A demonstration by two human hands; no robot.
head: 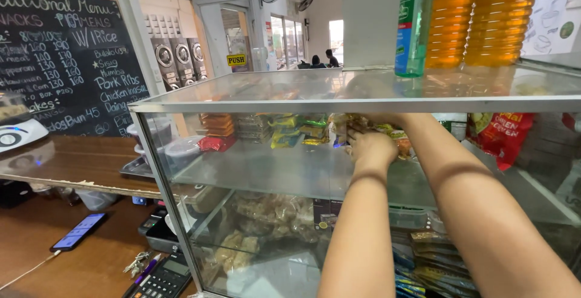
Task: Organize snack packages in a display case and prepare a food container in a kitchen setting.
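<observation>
Left hand (370, 148) closed around snack packets (396, 137) on the middle glass shelf (272, 171), near its back edge; right hand hidden behind the top shelf (339, 105), grip undeterminable

The room is bright. Daylight comes in from the far windows (289, 40) and door, and they look washed out and white. The glass case (339, 92) has shiny glare on its top, and its side panes are a bit milky. The amber bottles (478, 16) glow. The near arms look soft and blurry. Straight lines bend a little at the edges.
</observation>
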